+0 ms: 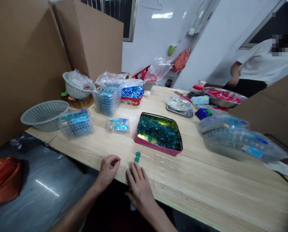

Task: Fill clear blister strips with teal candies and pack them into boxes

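My left hand rests at the near edge of the wooden table with its fingers curled in; what it holds, if anything, is hidden. My right hand lies beside it, fingers stretched flat toward two small teal pieces that sit in a clear plastic tray. Just beyond them stands a pink tin full of teal pieces.
Stacks of filled clear packs stand at the left, with two white baskets. A pile of clear trays lies on the right. Another person stands at the far right by a metal bowl. Cardboard sheets line the left.
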